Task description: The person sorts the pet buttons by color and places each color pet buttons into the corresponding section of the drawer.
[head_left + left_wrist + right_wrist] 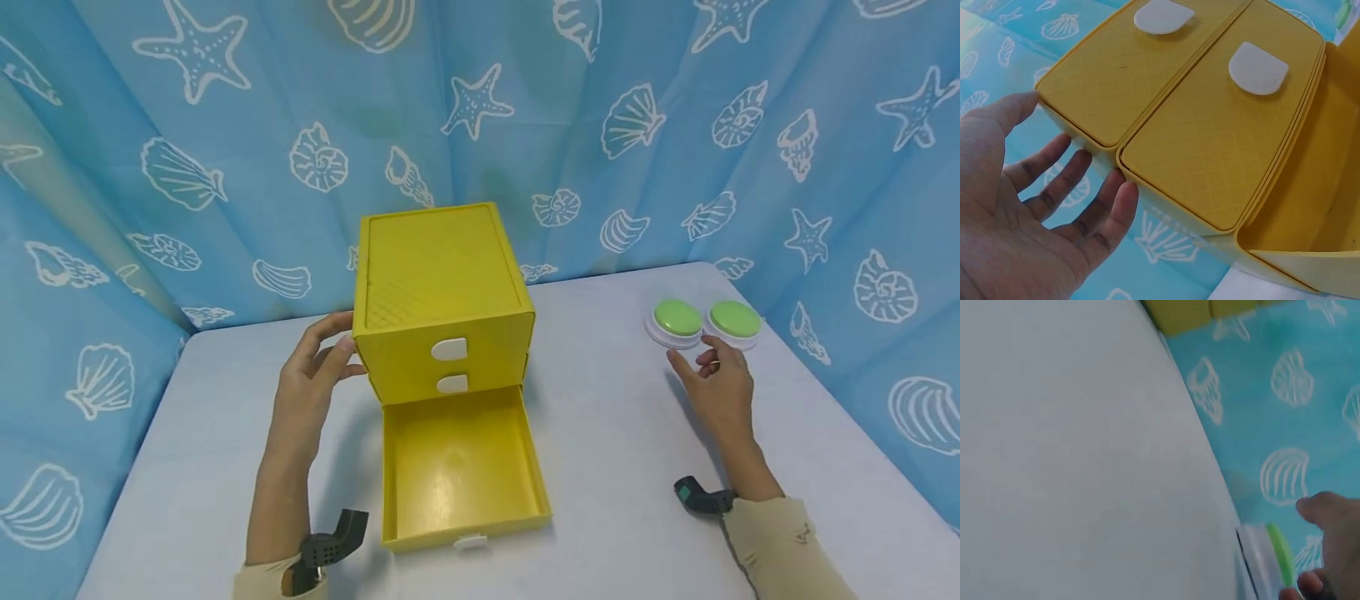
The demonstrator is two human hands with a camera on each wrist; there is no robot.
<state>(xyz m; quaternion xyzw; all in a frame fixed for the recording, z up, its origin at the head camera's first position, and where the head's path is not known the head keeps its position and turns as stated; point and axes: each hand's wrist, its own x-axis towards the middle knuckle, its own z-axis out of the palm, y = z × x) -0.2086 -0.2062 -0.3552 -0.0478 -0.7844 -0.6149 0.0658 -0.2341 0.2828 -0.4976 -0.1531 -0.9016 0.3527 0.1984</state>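
Left hand [311, 367] touches drawers [450, 367]; right hand [722, 390] near buttons [678, 317].

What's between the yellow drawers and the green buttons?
Just a bare stretch of white table lies between the yellow drawers and the green buttons. You can see that in the head view.

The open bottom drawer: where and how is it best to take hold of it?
Probably grip the drawer by the white handle at the middle of its front, coming from the near side: the handle sticks out there, and the drawer stands pulled out toward that side.
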